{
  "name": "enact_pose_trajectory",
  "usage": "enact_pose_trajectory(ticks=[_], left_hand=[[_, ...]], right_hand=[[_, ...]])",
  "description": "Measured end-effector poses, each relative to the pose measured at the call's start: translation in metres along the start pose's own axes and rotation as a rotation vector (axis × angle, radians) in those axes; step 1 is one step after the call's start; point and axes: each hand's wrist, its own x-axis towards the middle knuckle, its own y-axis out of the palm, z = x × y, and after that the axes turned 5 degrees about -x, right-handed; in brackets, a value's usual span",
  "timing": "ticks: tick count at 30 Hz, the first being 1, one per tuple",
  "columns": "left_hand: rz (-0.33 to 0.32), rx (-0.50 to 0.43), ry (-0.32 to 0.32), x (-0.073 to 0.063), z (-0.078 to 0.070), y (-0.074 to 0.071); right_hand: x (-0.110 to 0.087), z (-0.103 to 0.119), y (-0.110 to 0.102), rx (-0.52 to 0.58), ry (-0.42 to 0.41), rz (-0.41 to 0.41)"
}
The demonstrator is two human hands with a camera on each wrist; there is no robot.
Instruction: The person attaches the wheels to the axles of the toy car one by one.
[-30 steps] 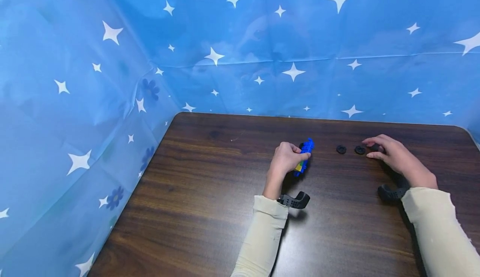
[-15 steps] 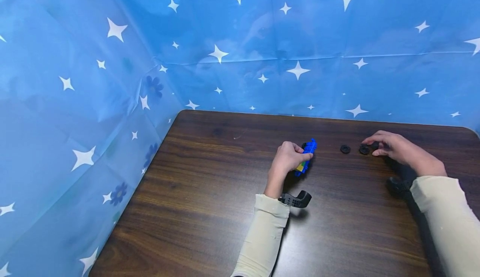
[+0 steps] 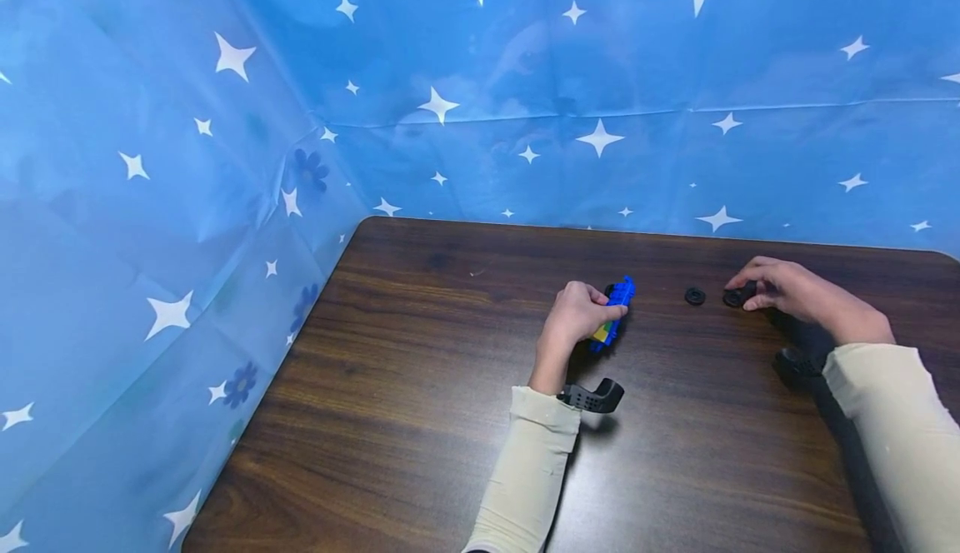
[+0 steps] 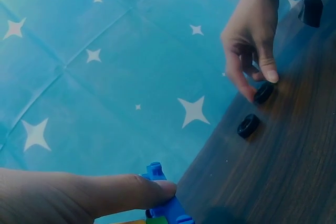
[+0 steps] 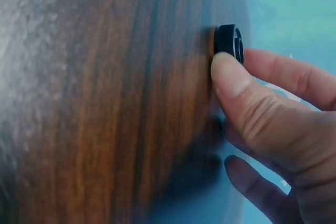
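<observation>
Between thumb and fingers, my left hand (image 3: 577, 316) grips a small blue toy car chassis (image 3: 621, 293) with yellow and green parts, near the middle of the table. A dark wheel shows at its far side, partly behind the fingers. To the right, my right hand (image 3: 787, 291) pinches a black toy wheel (image 5: 229, 43) with thumb and index finger, its other fingers loosely bent. That wheel lies flat, low at the tabletop. A second black wheel (image 3: 695, 296) lies flat just left of it, also visible in the left wrist view (image 4: 248, 126).
The dark wood-grain table (image 3: 420, 353) has rounded far corners. Blue cloth (image 3: 525, 78) with white stars hangs along its back and left sides. Each wrist carries a black camera mount (image 3: 596, 396).
My right hand has closed in on the nearer wheel and now has thumb and finger at its edges. The left hand still holds the chassis in place. The head view has shifted slightly.
</observation>
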Motion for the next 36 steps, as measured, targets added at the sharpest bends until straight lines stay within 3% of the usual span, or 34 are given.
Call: enact_pose_trajectory(ticks=[7,17,28,36], left_hand=[[0.012,-0.008,-0.001,-0.002,-0.001,0.002],[0.021,-0.006,0.003,-0.005,0.004,0.005],[0.041,-0.056,0.01,-0.002,0.004,0.006],[0.02,-0.085,-0.003,0.0,-0.002,0.009]], right_hand=[[-0.005,0.004,-0.002,0.037,0.097,0.075],[-0.014,0.005,0.013,0.084,0.171,0.04],[-0.02,0.031,0.023,0.138,0.224,-0.144],[-0.021,0.046,0.027,0.147,0.225,-0.282]])
